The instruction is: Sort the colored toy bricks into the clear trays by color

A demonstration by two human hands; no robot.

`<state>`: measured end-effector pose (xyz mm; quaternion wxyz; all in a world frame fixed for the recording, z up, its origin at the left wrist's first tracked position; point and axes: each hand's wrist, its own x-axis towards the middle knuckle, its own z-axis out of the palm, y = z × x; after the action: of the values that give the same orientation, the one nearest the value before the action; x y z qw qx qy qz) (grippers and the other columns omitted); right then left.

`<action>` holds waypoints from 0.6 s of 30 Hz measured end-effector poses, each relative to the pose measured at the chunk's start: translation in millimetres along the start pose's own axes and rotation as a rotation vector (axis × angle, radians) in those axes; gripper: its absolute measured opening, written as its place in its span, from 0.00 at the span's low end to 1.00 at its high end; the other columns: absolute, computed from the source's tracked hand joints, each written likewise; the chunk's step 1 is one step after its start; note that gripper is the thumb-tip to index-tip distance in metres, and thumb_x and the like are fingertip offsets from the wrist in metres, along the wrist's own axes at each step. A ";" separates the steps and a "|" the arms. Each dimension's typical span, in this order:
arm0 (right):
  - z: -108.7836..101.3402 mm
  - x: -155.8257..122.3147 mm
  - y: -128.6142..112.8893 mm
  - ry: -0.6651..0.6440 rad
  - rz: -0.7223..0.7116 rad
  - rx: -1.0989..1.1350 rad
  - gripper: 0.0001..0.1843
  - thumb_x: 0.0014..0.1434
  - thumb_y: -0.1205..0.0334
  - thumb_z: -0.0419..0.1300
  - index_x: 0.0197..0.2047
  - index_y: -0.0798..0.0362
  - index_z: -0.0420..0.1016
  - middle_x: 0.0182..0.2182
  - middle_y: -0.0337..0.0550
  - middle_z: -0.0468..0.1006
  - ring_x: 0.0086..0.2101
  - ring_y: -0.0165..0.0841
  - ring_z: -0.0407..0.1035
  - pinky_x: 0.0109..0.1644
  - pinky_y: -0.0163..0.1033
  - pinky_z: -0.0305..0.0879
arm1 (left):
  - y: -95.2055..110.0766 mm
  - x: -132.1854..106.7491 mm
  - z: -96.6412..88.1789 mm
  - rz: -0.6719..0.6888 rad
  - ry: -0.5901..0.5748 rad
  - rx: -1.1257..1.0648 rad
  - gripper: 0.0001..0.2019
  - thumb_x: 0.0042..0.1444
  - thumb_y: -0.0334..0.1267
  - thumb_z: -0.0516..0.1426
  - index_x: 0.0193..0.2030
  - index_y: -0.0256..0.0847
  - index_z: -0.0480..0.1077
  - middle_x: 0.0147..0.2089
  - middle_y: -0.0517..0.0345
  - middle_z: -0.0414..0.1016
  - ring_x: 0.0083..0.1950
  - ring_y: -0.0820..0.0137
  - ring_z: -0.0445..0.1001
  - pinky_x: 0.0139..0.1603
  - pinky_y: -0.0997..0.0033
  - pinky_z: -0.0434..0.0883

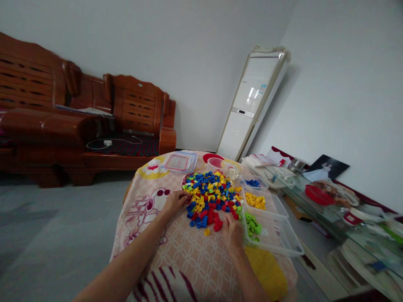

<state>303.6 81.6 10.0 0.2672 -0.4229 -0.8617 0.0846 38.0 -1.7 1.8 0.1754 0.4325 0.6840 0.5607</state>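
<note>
Your left hand [176, 202] lies at the left edge of the heap of small red, blue, yellow and green plastic bricks [211, 193] spread on the pink patterned tablecloth [189, 256]. Its fingers curl into the pieces, and I cannot tell whether it grips one. Your right hand [233, 233] rests palm down at the heap's near edge, just beside the clear rectangular plastic tub [280, 240] holding loose green bricks [252, 225]; its grasp is hidden too. Beyond that tub, two more clear tubs hold yellow bricks [255, 200] and blue bricks [252, 183].
</note>
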 end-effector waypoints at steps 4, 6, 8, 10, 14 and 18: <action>5.7 -2.7 11.8 0.024 -0.005 -0.044 0.17 0.62 0.64 0.48 0.38 0.50 0.79 0.30 0.44 0.80 0.31 0.33 0.72 0.34 0.33 0.57 | 1.6 -0.8 -0.4 -0.003 -0.002 0.003 0.14 0.49 0.43 0.52 0.35 0.38 0.75 0.27 0.56 0.78 0.28 0.68 0.74 0.29 0.72 0.69; 7.0 -3.0 13.6 0.032 0.007 -0.032 0.17 0.62 0.64 0.48 0.38 0.50 0.79 0.30 0.44 0.80 0.31 0.33 0.71 0.34 0.33 0.57 | 8.8 -4.0 -0.9 0.018 0.014 0.025 0.14 0.50 0.43 0.52 0.35 0.38 0.75 0.27 0.57 0.78 0.29 0.68 0.74 0.30 0.72 0.69; 7.8 -3.6 13.5 0.035 0.015 -0.018 0.17 0.62 0.64 0.48 0.39 0.49 0.79 0.30 0.43 0.80 0.31 0.32 0.71 0.34 0.32 0.56 | 18.1 -7.6 -0.1 0.066 0.058 0.095 0.13 0.51 0.43 0.53 0.34 0.39 0.75 0.29 0.56 0.78 0.31 0.67 0.75 0.33 0.72 0.69; 8.0 -4.3 13.0 0.041 0.010 -0.005 0.17 0.62 0.64 0.48 0.39 0.49 0.79 0.31 0.43 0.80 0.31 0.32 0.71 0.34 0.32 0.56 | 26.7 -10.1 3.1 0.139 0.087 0.197 0.12 0.52 0.42 0.54 0.34 0.40 0.76 0.33 0.55 0.78 0.34 0.67 0.74 0.37 0.71 0.69; 6.2 -5.0 11.3 0.049 0.011 -0.015 0.17 0.62 0.64 0.48 0.37 0.50 0.79 0.28 0.43 0.79 0.30 0.32 0.70 0.33 0.33 0.54 | 37.3 -9.3 16.2 0.333 -0.027 0.353 0.12 0.54 0.42 0.55 0.37 0.41 0.78 0.38 0.51 0.78 0.41 0.64 0.73 0.44 0.67 0.67; 5.0 -4.8 10.4 0.047 0.006 -0.011 0.17 0.62 0.64 0.48 0.36 0.49 0.79 0.29 0.43 0.79 0.30 0.33 0.70 0.33 0.33 0.54 | 41.2 -6.9 29.8 0.456 -0.171 0.489 0.12 0.53 0.42 0.58 0.42 0.44 0.78 0.39 0.50 0.77 0.43 0.61 0.72 0.47 0.63 0.65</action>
<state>310.4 84.9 0.0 0.2846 -0.4289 -0.8545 0.0706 79.8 11.0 28.7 -0.0067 0.6491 0.6666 0.3664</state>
